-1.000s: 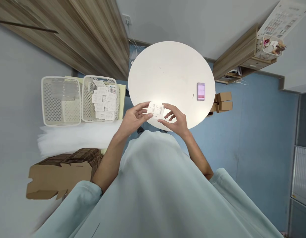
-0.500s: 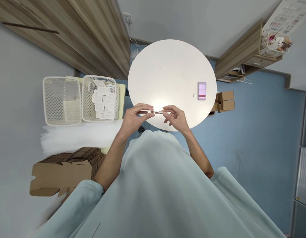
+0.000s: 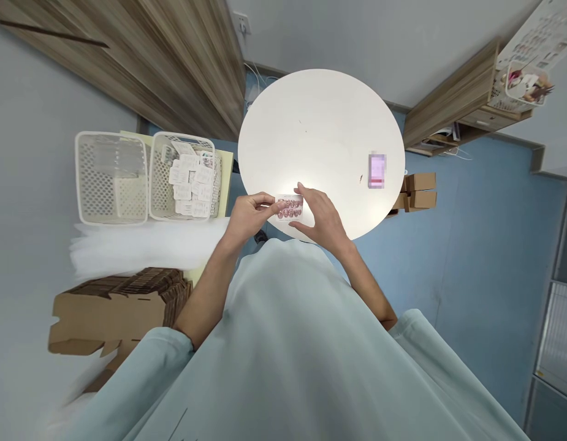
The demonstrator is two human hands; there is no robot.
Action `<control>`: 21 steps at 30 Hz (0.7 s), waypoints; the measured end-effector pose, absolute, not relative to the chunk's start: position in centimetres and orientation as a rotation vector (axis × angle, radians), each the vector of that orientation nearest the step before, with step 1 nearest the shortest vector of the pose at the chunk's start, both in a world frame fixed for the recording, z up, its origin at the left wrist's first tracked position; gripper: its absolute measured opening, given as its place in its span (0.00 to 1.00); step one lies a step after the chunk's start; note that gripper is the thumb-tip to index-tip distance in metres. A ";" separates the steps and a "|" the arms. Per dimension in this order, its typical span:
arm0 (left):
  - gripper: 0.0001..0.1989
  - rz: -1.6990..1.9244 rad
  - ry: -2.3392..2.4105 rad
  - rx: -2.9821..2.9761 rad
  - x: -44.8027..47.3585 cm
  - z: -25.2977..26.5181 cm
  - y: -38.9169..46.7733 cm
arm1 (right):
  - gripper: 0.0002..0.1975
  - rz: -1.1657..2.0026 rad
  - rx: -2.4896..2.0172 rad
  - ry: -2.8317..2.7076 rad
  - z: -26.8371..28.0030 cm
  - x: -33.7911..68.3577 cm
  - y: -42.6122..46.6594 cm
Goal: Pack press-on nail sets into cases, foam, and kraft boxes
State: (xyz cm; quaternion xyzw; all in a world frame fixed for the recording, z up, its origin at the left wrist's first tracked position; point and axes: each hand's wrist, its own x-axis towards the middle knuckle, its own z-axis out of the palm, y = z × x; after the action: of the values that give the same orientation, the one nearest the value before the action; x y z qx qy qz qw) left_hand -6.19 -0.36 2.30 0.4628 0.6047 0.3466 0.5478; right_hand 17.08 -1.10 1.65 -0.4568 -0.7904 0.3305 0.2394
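My left hand [image 3: 250,215] pinches the left end of a small card of pink press-on nails [image 3: 290,213] between thumb and fingers. The shiny pink nails sit in two rows on the card, facing up toward me. Around the card's right end is my right hand [image 3: 324,220], open, its thumb below the card and its fingers above. Whether the right fingers touch the card's edge, I cannot tell. Both hands are over the near edge of a round white table [image 3: 320,122].
A blurred pinkish rectangular thing [image 3: 377,170] lies on the table's right side. To the left stand two white baskets, one [image 3: 198,214] with many white cards. White sheets [image 3: 149,248] and flattened cardboard boxes [image 3: 113,318] lie below. Small brown boxes [image 3: 422,190] are beyond the table's right.
The card has turned from edge-on to flat, so its pink nails now show. My right hand has let go its pinch and spread its fingers; my left hand keeps hold.
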 end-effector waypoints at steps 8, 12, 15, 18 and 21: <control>0.25 0.827 1.551 0.931 -7.6 -0.7 0.0 | 0.43 0.835 -1.271 -2.364 -2.3 15.1 1.1; 0.19 0.941 1.673 0.799 -9.1 -3.2 -0.2 | 0.42 0.909 -1.317 -2.398 -7.7 12.8 2.5; 0.12 0.963 1.751 0.677 -10.7 -4.7 -0.8 | 0.43 0.986 -1.391 -2.416 -12.2 11.1 3.2; 0.09 0.943 1.806 0.621 -12.3 -5.5 -1.7 | 0.42 1.047 -1.518 -2.440 -15.7 9.8 3.5; 0.10 0.926 1.809 0.611 -14.0 -5.9 -2.4 | 0.48 1.058 -1.643 -2.456 -17.7 9.0 3.5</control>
State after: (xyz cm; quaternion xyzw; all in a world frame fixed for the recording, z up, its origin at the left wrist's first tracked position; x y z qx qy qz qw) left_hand -14.02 -2.45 -5.85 0.2514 0.7440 0.3810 0.4880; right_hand 9.04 3.54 -17.73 -0.5234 -0.7826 0.3371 0.0016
